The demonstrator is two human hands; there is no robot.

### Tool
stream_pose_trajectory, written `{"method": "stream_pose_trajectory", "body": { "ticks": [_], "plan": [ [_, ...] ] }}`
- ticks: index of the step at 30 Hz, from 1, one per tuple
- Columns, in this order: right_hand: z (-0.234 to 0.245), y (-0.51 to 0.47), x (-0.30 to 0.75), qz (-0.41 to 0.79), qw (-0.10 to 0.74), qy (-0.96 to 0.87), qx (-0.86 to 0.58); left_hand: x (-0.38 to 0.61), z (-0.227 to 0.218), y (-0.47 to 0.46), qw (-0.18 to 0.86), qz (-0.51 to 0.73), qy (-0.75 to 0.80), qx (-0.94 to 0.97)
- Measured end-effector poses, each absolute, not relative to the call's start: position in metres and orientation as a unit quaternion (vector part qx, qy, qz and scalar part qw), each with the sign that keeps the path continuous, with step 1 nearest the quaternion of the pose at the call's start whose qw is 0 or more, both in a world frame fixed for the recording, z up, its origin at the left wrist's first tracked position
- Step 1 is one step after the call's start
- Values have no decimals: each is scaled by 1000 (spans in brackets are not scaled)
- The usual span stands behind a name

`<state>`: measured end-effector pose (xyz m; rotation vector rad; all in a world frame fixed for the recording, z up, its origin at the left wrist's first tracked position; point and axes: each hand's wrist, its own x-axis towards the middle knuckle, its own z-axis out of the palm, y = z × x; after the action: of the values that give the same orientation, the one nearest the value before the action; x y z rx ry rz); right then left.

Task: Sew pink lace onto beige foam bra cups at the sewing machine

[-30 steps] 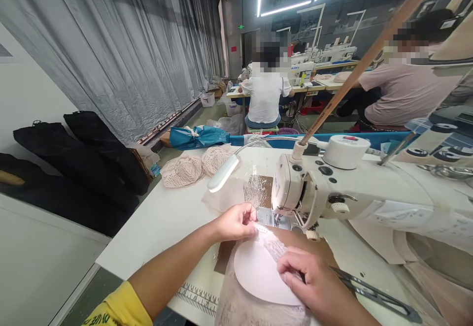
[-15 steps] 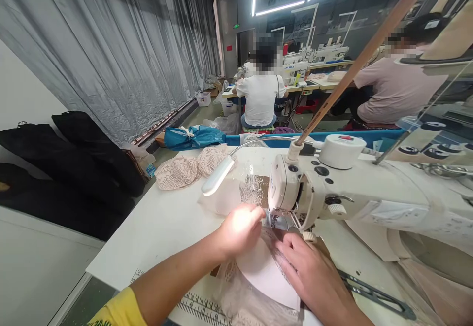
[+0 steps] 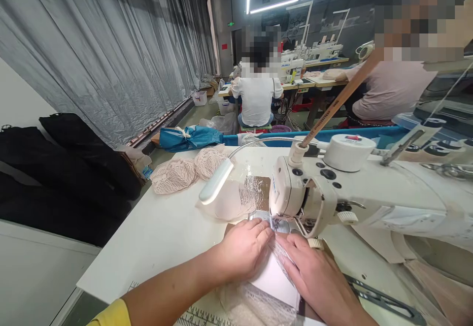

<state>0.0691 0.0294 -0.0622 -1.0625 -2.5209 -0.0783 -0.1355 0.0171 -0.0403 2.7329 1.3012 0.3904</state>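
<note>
A pale lace fabric piece (image 3: 258,301) with a smooth white panel (image 3: 275,281) lies before the sewing machine head (image 3: 286,188). My left hand (image 3: 246,247) rests on its left side, fingers bent and close together near the needle area, closed on the fabric; what lies under the fingertips is hidden. On the right edge of the lace lies my right hand (image 3: 314,267), its fingers stretched forward and the thumb apart, pressing the fabric down. Both hands' fingertips are just in front of the presser foot area, which is partly hidden.
A lamp (image 3: 216,180) on a bendable neck hangs left of the machine. Lace cups (image 3: 175,174) lie at the table's far left, and a pale cup (image 3: 229,200) behind my left hand. A dark metal bar (image 3: 384,296) is at right. Two people sit farther off.
My left hand has lowered from a raised, fist-like pose onto the fabric, fingers now laid over it by the needle. My right hand stays on the lace. The view has shifted slightly.
</note>
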Motion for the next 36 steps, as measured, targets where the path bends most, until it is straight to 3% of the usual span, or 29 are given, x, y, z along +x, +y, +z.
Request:
{"method": "stream_pose_trajectory", "body": {
  "ticks": [7,14,21,26,36],
  "plan": [
    [-76,32,73,-67,158,-893,-417,-142,-40,32,33,135,392,909],
    [-71,34,67,-111,211,-880,-410,-147,-39,45,50,113,364,923],
    [-56,34,68,-52,250,-875,-411,-154,-21,51,24,55,356,933],
    [-57,32,74,-45,257,-874,-409,-147,-18,35,-4,101,354,930],
    [-68,26,74,67,179,-895,-403,-143,-33,24,31,150,361,920]
  ]
}}
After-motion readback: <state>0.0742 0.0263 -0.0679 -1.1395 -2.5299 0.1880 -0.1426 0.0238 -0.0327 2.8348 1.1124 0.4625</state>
